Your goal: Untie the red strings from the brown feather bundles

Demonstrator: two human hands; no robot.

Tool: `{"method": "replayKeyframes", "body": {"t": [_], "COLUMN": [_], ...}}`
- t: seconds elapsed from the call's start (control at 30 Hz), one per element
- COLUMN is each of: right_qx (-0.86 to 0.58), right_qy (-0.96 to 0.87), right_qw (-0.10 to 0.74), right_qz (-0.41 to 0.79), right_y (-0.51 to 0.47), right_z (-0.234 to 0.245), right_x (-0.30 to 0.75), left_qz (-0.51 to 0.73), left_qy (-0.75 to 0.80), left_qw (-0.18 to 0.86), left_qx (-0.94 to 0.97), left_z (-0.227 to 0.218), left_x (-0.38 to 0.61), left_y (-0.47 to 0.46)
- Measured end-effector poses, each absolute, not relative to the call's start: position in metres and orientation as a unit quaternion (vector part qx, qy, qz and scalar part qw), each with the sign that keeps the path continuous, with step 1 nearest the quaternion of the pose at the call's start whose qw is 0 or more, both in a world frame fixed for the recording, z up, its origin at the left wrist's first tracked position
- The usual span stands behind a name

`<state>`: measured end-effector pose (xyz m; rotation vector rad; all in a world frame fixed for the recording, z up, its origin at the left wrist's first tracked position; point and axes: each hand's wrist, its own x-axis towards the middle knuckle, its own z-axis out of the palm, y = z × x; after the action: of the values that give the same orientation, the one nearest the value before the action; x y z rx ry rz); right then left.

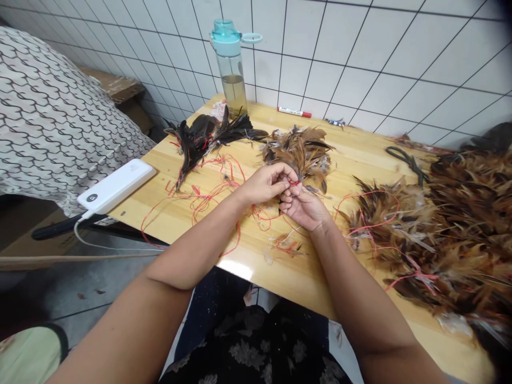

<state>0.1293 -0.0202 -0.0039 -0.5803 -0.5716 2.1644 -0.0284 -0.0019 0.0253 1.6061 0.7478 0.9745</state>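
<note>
My left hand (267, 183) and my right hand (304, 207) meet over the middle of a wooden table (240, 250). Both are closed in a pinch on a piece of red string (295, 183) held between the fingertips. Just behind the hands lies a bunch of brown feathers (300, 152). Loose red string (208, 200) sprawls over the table to the left of my left hand. A small scrap of string and feather bits (286, 246) lies below my right wrist.
A big heap of brown feathers (452, 234) covers the table's right side. Black feathers (208, 136) lie at the back left beside a teal-capped bottle (231, 66). A white power bank (116, 186) sits on the left corner. A red marker (294, 112) and black scissors (408, 160) lie near the tiled wall.
</note>
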Motion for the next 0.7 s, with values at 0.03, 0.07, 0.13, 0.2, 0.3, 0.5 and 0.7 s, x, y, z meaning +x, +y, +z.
{"method": "replayKeyframes", "body": {"t": [0.03, 0.07, 0.13, 0.2, 0.3, 0.5, 0.7], "right_qx": [-0.232, -0.235, -0.241, -0.247, -0.254, -0.248, -0.228], "right_qy": [-0.222, -0.22, -0.215, -0.21, -0.205, -0.184, -0.179], "right_qw": [0.403, 0.405, 0.412, 0.423, 0.437, 0.454, 0.455], "right_qz": [0.857, 0.856, 0.852, 0.846, 0.838, 0.836, 0.842], "right_y": [-0.02, -0.02, -0.02, -0.019, -0.019, -0.019, -0.019], "right_z": [-0.004, -0.004, -0.005, -0.006, -0.007, -0.008, -0.009], "right_x": [0.129, 0.129, 0.127, 0.125, 0.122, 0.12, 0.122], "left_qz": [0.409, 0.411, 0.415, 0.419, 0.432, 0.444, 0.448], "left_qy": [0.313, 0.313, 0.318, 0.333, 0.361, 0.37, 0.348], "left_qw": [0.523, 0.515, 0.5, 0.482, 0.461, 0.484, 0.498], "left_qx": [0.679, 0.684, 0.691, 0.694, 0.686, 0.657, 0.655], "left_z": [0.025, 0.024, 0.023, 0.021, 0.017, 0.013, 0.015], "left_x": [-0.028, -0.028, -0.027, -0.025, -0.021, -0.018, -0.02], "left_y": [-0.002, -0.002, -0.002, -0.003, -0.003, 0.0, 0.002]}}
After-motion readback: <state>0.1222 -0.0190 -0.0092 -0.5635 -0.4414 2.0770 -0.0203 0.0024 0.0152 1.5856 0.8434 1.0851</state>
